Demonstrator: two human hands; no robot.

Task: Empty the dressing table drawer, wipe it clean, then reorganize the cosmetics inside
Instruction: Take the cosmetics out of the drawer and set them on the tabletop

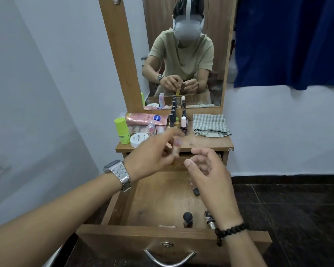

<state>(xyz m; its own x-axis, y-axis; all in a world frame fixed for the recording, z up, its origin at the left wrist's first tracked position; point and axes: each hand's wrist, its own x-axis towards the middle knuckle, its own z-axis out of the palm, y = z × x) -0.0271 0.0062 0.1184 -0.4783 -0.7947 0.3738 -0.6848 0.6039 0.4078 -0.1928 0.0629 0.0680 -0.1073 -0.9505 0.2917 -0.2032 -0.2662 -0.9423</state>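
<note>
White walls and a dark tiled floor [297, 209] surround a small wooden dressing table [206, 144] with a tall mirror [181, 54] and a blue curtain [289, 41] hanging off to the right. Its drawer [162, 199] is pulled all the way out and mostly bare wood, but a few bits are still in there: a dark round-capped bottle [187, 219] near the front wall, a black and silver tube [209, 219] just beside it to the right, and a small dark item [195, 190] further back, partly hidden under the right hand. Up on the tabletop the cosmetics are crowded on the left side: a lime green bottle [121, 130], a white round jar [139, 140], a pink pouch [145, 118], plus a row of nail polish bottles [183, 123] near the mirror. A folded checked cloth [210, 125] sits on the right of the tabletop, apart from the bottles. Left hand [152, 155], wearing a metal watch [119, 174], is up over the table edge and pretty blurry; its fingers seem to pinch something small and pale, can't tell what exactly. Right hand [206, 166], with a black bead bracelet [230, 231] on its wrist, hovers above the drawer with fingers loosely curled, holding nothing that I can make out.
</note>
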